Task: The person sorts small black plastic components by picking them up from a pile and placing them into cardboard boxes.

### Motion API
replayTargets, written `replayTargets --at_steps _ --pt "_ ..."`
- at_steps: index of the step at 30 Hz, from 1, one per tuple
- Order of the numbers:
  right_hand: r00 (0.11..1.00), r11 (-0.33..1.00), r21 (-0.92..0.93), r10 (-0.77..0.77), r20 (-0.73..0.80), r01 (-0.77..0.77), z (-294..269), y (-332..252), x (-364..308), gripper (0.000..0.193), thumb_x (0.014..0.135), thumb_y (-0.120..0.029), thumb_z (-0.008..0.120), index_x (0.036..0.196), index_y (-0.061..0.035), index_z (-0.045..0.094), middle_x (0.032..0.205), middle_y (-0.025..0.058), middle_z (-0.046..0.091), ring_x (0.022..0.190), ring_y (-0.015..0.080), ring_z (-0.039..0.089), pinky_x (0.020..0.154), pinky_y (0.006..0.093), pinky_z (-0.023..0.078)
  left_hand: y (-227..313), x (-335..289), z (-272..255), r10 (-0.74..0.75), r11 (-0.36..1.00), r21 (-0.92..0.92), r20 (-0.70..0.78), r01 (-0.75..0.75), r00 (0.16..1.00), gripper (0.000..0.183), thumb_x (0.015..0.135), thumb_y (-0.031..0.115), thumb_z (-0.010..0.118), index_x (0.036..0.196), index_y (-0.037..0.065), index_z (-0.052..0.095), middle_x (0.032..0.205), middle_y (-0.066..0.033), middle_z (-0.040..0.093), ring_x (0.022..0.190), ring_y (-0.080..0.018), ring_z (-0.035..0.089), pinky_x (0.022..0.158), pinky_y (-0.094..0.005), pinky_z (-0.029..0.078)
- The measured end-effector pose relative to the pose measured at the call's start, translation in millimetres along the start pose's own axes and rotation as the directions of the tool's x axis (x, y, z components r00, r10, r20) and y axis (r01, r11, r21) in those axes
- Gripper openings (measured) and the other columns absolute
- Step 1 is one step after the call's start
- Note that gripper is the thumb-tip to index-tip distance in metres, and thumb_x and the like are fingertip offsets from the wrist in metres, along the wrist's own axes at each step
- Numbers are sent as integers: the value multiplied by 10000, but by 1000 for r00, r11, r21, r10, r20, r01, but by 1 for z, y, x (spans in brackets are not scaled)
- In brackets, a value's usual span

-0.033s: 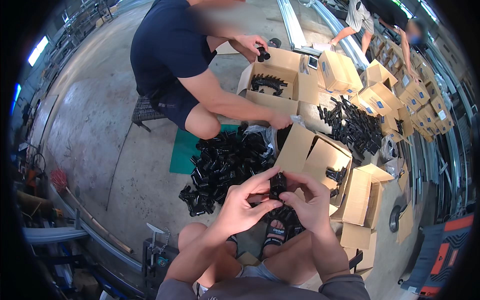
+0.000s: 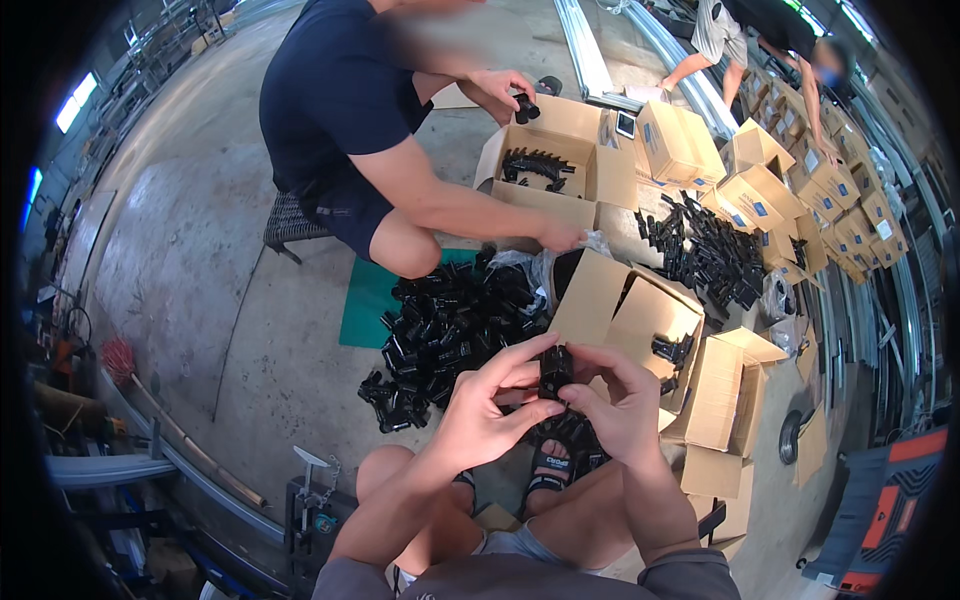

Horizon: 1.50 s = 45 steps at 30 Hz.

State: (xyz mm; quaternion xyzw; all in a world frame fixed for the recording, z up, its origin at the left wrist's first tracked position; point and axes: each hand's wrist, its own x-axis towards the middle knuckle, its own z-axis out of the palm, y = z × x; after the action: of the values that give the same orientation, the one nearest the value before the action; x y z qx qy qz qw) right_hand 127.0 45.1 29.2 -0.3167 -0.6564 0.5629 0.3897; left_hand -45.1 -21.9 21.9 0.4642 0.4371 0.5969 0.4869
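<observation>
Between both my hands I hold a short black plastic part (image 2: pixel 555 372), shaped like a tube fitting. My left hand (image 2: pixel 500 405) pinches it from the left with thumb and fingers. From the other side, my right hand (image 2: pixel 620 400) grips it, the thumb near its lower end. Just beyond my hands a large heap of similar black parts (image 2: pixel 440 325) lies partly on a green mat (image 2: pixel 365 295). To the right of the heap is an open cardboard box (image 2: pixel 655 320) with a few black parts inside.
A person (image 2: pixel 340 120) sits on a woven stool (image 2: pixel 292 232), holding a black part beside another open box (image 2: pixel 545 205). A second black pile (image 2: pixel 705 250) lies right of it. Stacked cartons (image 2: pixel 850 190) and another person stand far right. A red-and-black case (image 2: pixel 885 520) sits lower right.
My hands and the black part stay almost still. The seated person's reaching hand has shifted slightly at the clear plastic bag.
</observation>
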Motion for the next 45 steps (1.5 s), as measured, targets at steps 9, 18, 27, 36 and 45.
replayTargets --at_steps 9,18,27,36,45 --pt "999 997 -61 -46 16 47 -7 6 0 459 778 29 767 1223 -16 662 1026 82 690 912 144 631 835 286 505 0 0 0 111 979 165 42 -116 993 574 809 -72 757 1334 38 556 741 42 432 681 -18 404 620 -192 431" --pt "993 993 -47 109 -52 -112 -18 20 34 319 888 -81 689 1201 -21 676 990 70 701 884 153 640 808 288 507 -11 -3 -12 -102 952 -298 -71 76 992 598 856 -60 708 1392 42 464 1145 -87 680 965 -92 629 825 -236 514" --pt "442 408 -865 744 501 293 -27 260 39 405 898 -283 529 1182 -25 657 1181 243 654 1104 374 635 944 476 496 -21 22 -24 -241 936 -335 -392 106 888 541 918 11 652 1413 63 441 1085 -130 696 927 -140 678 751 -243 555" --pt "955 328 -940 237 179 95 -49 240 1 805 876 -192 599 1504 73 171 1536 374 142 1395 557 244 1171 525 243 -8 22 -40 -321 903 -409 -446 129 835 568 908 14 675 1418 68 431 1033 -91 695 848 -92 631 713 -232 517" --pt "806 223 -801 380 -453 -555 -78 301 161 601 920 -204 563 1439 11 349 1470 330 349 1356 524 348 1098 558 350 -13 24 -39 -354 893 -414 -405 176 843 595 900 5 681 1426 45 406 1117 -171 675 898 -136 660 776 -269 550"
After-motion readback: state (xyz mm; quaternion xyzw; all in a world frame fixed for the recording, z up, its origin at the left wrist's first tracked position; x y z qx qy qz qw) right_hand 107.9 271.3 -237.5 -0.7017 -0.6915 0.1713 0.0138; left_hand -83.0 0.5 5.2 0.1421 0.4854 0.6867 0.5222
